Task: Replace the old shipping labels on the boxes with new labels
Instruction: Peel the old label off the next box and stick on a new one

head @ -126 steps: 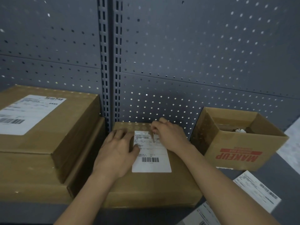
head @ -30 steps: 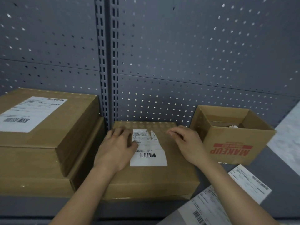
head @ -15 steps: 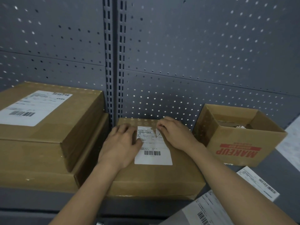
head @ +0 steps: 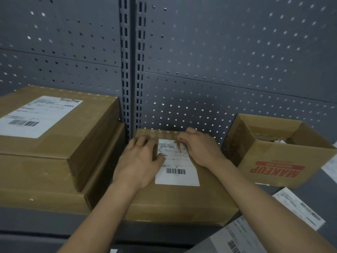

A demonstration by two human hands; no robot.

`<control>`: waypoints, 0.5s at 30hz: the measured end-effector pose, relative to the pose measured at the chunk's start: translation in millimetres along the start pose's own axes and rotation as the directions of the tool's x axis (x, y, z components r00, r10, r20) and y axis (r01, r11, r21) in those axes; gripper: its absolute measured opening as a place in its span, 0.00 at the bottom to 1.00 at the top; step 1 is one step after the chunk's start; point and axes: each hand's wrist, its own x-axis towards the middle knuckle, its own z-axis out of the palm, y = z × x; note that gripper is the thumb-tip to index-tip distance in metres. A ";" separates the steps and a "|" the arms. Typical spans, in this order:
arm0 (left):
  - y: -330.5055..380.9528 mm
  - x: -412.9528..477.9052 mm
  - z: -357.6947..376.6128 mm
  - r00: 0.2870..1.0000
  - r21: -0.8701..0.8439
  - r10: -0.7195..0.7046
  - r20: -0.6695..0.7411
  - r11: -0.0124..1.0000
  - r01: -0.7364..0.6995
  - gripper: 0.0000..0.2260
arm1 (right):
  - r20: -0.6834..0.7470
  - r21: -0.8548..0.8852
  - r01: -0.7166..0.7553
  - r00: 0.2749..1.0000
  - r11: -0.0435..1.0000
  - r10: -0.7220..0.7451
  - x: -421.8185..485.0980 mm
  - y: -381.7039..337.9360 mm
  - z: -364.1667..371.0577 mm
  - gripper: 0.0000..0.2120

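A flat brown box (head: 182, 199) lies on the grey shelf in the middle. A white shipping label (head: 177, 172) with a barcode is stuck on its top, torn at the far right corner. My left hand (head: 139, 161) lies flat on the box, its thumb pressing the label's left edge. My right hand (head: 198, 147) is at the label's far right corner, fingers curled down on the torn edge; whether they pinch paper is hidden. Two loose labels lie at the lower right: one label (head: 300, 209) and a nearer label (head: 238, 238).
Two stacked brown boxes (head: 76, 143) stand at the left, the upper one bearing a large white label (head: 36, 115). An open "MAKEUP" carton (head: 277, 163) stands at the right with paper scraps inside. A grey pegboard wall (head: 218, 61) closes the back.
One second ago my right hand was off the label, to its right. It has returned to the torn far right corner. My left hand has stayed on the label's left edge.
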 end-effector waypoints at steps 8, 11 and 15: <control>0.0 -0.6 0.1 1.000 0.004 0.005 -0.009 1.000 -0.005 0.23 | -0.014 -0.011 -0.008 1.000 1.000 0.007 -0.2 0.7 3.4 0.07; 0.4 -0.8 0.0 1.000 0.003 0.005 -0.008 1.000 -0.005 0.24 | -0.043 0.021 -0.041 0.998 0.999 0.042 -0.5 1.4 3.4 0.07; 0.1 -1.1 -0.6 1.000 0.009 0.000 -0.006 1.000 0.000 0.24 | -0.022 -0.002 -0.028 0.999 1.000 0.028 0.9 0.5 3.7 0.07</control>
